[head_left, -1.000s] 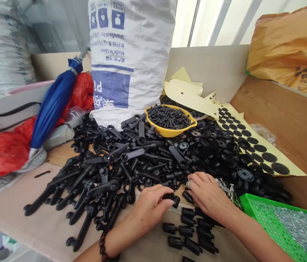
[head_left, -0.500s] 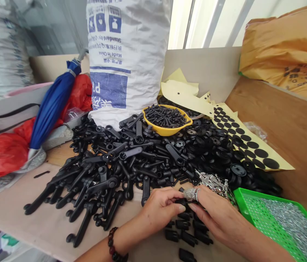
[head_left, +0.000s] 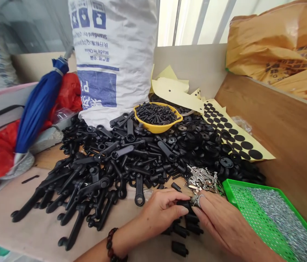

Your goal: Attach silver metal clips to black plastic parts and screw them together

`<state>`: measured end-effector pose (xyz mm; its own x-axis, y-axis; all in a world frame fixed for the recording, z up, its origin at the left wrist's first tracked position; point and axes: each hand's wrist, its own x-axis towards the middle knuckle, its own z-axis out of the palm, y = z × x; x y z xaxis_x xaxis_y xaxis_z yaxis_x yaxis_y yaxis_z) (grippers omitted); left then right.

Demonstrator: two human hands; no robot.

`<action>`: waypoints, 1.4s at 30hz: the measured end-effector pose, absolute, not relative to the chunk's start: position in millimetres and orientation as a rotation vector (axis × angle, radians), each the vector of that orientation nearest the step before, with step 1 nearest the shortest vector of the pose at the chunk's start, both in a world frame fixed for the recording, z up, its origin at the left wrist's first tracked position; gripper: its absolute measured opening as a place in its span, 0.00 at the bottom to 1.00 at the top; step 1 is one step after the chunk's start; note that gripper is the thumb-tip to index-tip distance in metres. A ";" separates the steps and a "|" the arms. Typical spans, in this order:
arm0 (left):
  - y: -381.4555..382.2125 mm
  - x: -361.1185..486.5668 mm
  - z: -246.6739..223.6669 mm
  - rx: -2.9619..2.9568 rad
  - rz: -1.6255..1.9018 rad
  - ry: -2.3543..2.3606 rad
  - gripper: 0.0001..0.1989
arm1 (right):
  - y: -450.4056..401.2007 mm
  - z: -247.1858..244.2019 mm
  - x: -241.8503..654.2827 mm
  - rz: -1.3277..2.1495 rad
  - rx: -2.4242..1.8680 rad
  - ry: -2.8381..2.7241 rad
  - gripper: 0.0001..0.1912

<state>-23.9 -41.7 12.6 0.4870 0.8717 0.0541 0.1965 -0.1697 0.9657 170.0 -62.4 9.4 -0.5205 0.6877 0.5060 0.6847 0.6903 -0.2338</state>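
My left hand (head_left: 161, 210), with a beaded bracelet at its wrist, pinches a short black plastic cylinder (head_left: 184, 206) between thumb and fingers. Against the other end of that piece, the fingers of my right hand (head_left: 213, 214) are closed; whether they grip a second small part there is hidden. A ring shows on the right hand. Below both hands, several similar black cylinders (head_left: 180, 249) lie on the table, partly covered by the hands. Just beyond the fingers is a heap of shiny metal pieces (head_left: 201, 178).
A large pile of black plastic arms (head_left: 120, 153) spreads across the table. On it stands a yellow bowl (head_left: 158, 128) of black screws. At right is a green tray (head_left: 240, 203) with small metal parts. A white sack (head_left: 131, 54), a blue umbrella (head_left: 40, 105) and dotted yellow sheets (head_left: 262, 152) lie around.
The whole view has shifted, so the scene sits further left. My hands stay together around the black cylinder, and more of it now shows between them.
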 end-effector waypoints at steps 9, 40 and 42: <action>-44.5 -17.3 15.2 1.849 0.927 0.810 0.10 | -71.3 11.2 169.3 0.574 -1.229 -2.132 0.19; -51.5 -10.9 15.5 2.113 0.937 0.738 0.12 | -94.9 -7.8 166.2 0.827 -1.328 -1.820 0.13; -51.1 -9.9 15.6 1.965 0.864 0.808 0.11 | -93.4 -8.4 166.2 0.647 -1.264 -1.926 0.12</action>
<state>-9.9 -51.1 15.6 0.5582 0.7839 0.2719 0.2193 -0.4555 0.8628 166.2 -93.4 -8.4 -0.2488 0.9206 0.3009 0.5523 0.3900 -0.7368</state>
